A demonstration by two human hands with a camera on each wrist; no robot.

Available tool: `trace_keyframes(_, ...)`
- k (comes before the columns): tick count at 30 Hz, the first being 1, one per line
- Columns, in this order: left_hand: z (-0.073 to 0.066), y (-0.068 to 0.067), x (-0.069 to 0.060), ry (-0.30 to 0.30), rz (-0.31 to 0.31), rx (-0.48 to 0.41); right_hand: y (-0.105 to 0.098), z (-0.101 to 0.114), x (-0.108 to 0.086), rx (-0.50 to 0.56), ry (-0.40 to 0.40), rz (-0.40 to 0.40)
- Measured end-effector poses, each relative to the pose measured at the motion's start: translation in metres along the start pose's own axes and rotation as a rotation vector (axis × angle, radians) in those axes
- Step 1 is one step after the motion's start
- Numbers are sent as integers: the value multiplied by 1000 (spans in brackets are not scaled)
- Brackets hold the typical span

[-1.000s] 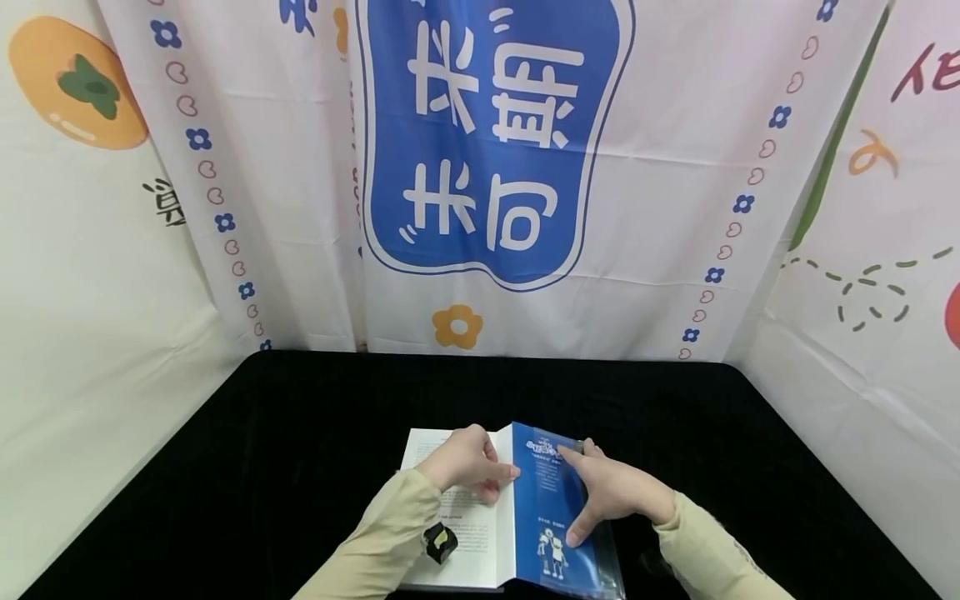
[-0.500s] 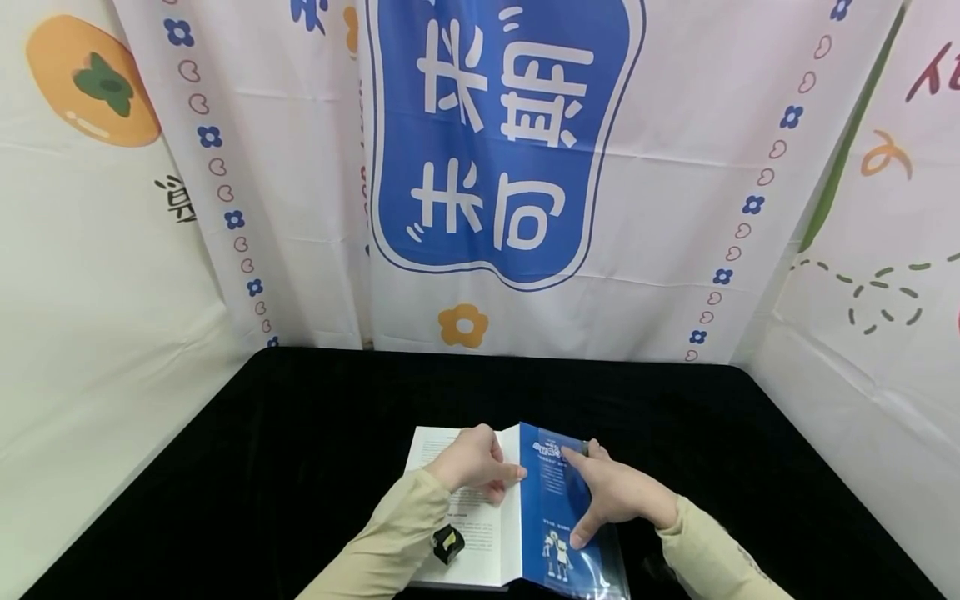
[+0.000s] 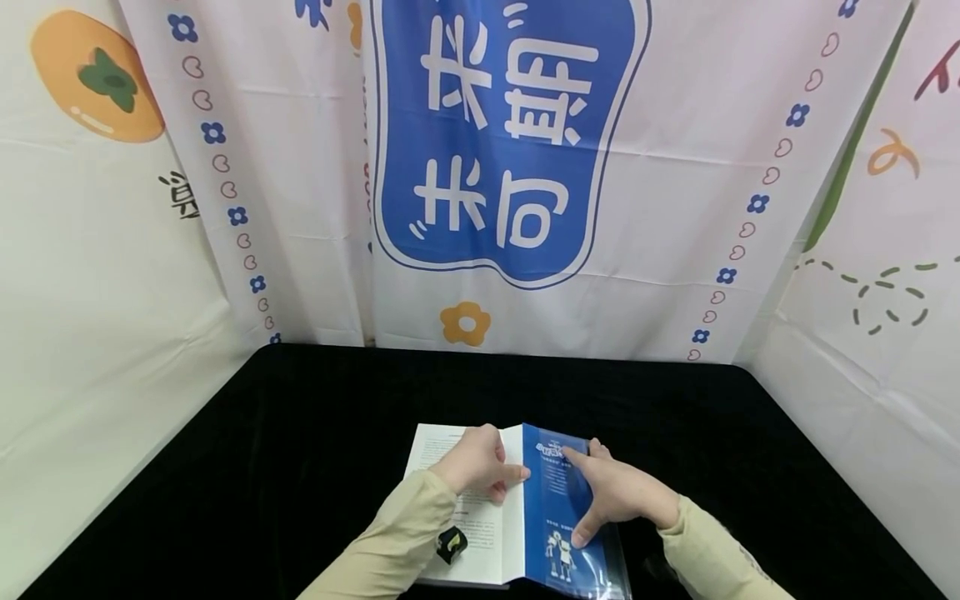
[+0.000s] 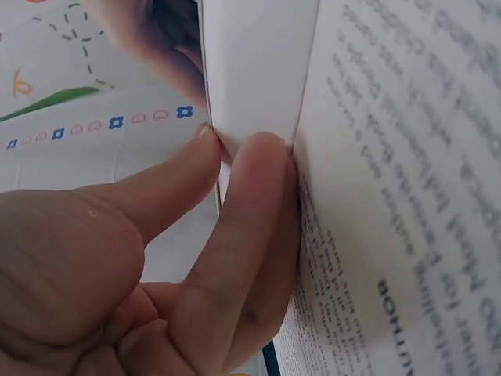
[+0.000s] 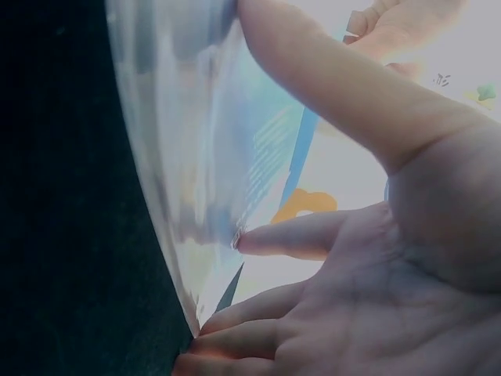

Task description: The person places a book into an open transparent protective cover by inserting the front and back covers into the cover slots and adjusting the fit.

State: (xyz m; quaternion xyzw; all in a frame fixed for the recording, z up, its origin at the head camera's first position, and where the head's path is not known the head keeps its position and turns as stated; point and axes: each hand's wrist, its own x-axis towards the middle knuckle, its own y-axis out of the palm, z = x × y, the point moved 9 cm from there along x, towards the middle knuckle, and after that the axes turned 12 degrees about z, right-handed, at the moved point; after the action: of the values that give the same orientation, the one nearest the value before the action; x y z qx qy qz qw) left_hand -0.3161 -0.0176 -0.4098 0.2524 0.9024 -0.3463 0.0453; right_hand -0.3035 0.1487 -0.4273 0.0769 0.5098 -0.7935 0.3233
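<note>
An open book (image 3: 480, 533) lies at the front middle of the table, a printed page to the left. Its blue cover flap (image 3: 551, 500), with white print and robot figures, stands raised beside a white folded strip (image 3: 512, 525). My left hand (image 3: 480, 462) pinches that flap near its crease, thumb on the outer side and fingers inside, as the left wrist view shows. A clear plastic book cover (image 5: 188, 157) lies over the blue part. With fingers spread, my right hand (image 3: 618, 492) presses thumb and forefinger on it, the other fingers at its far edge.
A black cloth-covered table (image 3: 337, 433) lies under the book. Behind it hangs a white printed curtain (image 3: 675, 250) with a blue sign. Printed white side walls (image 3: 112, 333) close in left and right. A black device (image 3: 452, 544) sits at the left wrist.
The head view has swung slightly left, so the scene sits further right in it. Both hands keep the same places on the book, with no clear movement of the flap.
</note>
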Motion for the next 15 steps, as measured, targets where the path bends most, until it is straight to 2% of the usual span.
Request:
trace_keyframes(7, 1, 0, -4, -45, 69, 38, 0, 1, 0, 3, -11, -8)
trace_keyframes(15, -3, 4, -5, -21, 28, -4, 0, 1, 2, -2, -11, -5)
